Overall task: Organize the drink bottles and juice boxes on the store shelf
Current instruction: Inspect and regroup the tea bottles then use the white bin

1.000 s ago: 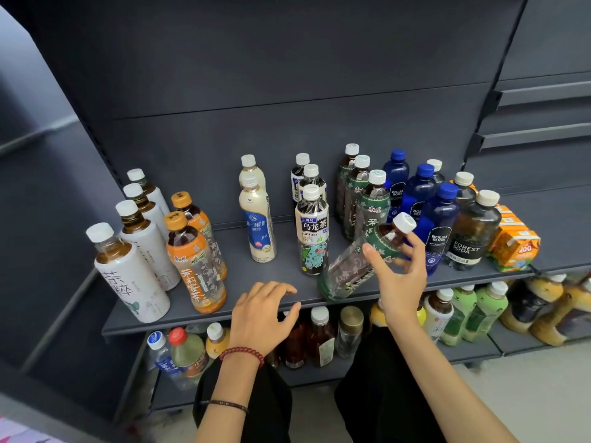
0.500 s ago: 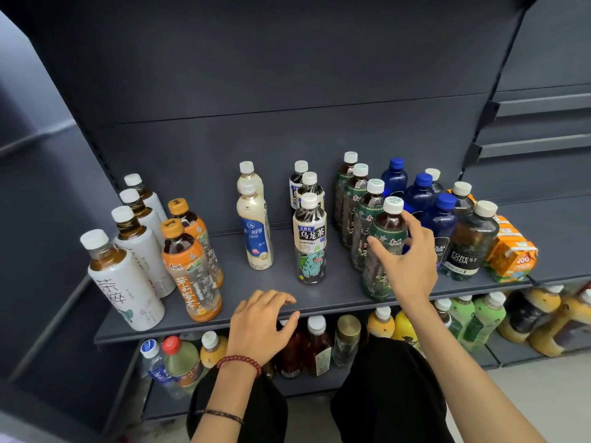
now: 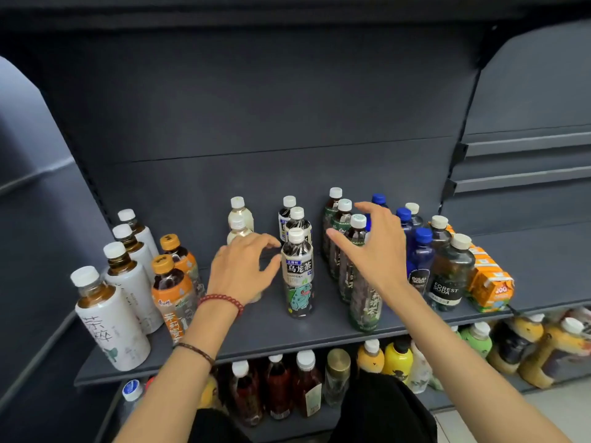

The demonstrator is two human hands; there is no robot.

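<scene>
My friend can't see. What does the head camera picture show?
A left hand and a right hand, both open, reach over a dark shelf lined with upright bottles. Orange juice boxes sit at its right end.

My left hand point(image 3: 243, 270) hovers loosely curled just left of the black-labelled tea bottle point(image 3: 297, 273), my right hand point(image 3: 374, 247) spread open to its right, before the green-labelled bottles point(image 3: 364, 308).

Drink bottles point(image 3: 297, 272) stand upright in rows beside orange juice boxes point(image 3: 491, 282).
</scene>
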